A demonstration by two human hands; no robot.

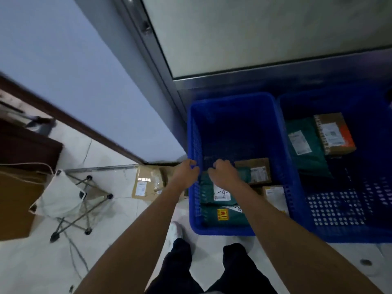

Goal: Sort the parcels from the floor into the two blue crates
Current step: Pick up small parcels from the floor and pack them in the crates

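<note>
Two blue crates stand side by side against a metal door frame. The left crate [233, 98] holds green mailers [224, 217] and a brown box [257, 169]. The right crate [339, 234] holds a green mailer [305, 153] and a cardboard box with an orange patch [335, 134]. My left hand [186, 171] hovers at the left crate's left rim, fingers loosely curled, nothing visible in it. Inside that crate, above a green mailer, my right hand [226, 174] is also loosely curled and holds nothing. A brown parcel [146, 183] lies on the floor left of the crate.
A folding stool with a white fabric seat [63, 192] stands on the tiled floor at left, beside a large cardboard box [14, 200] and dark furniture [27, 145]. A wall [74, 71] rises behind. My legs and a white shoe [176, 230] are below the crate.
</note>
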